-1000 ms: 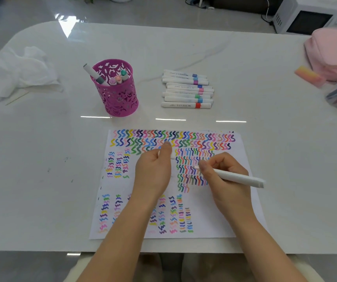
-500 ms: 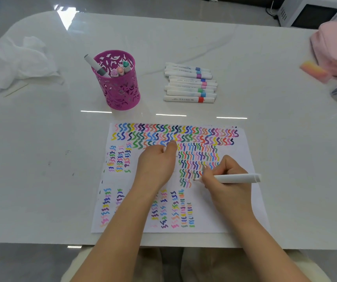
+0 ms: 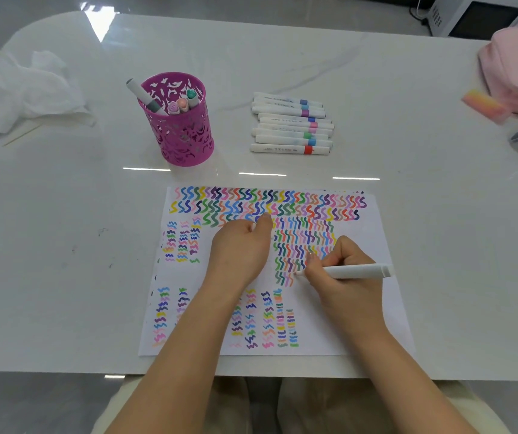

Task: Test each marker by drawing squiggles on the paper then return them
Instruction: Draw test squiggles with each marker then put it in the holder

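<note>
The right hand [image 3: 342,277] grips a white marker [image 3: 354,272] in a writing hold, fingers wrapped around the front of the barrel, with the tip touching the paper [image 3: 386,302] just beside the lower end of a block of coloured squiggles [image 3: 301,242]. The barrel points out to the right, lying low over the sheet. The left hand [image 3: 238,249] rests knuckles-up on the middle of the paper, loosely curled with the thumb stretched toward the top rows of squiggles; whether it holds anything underneath cannot be told. The paper lies flat on a white table [image 3: 63,277], near its front edge, and is covered with rows of wavy marks along the top and smaller columns down the left and bottom. Beyond the paper, a pink perforated cup [image 3: 182,133] stands upright with several markers in it, one leaning out to the left. To the right of the cup, well apart from it, a row of white markers [image 3: 292,126] with coloured bands lies side by side on the table. A crumpled white tissue [image 3: 22,95] sits at the far left, and a pink pouch [image 3: 517,67] at the far right.
</note>
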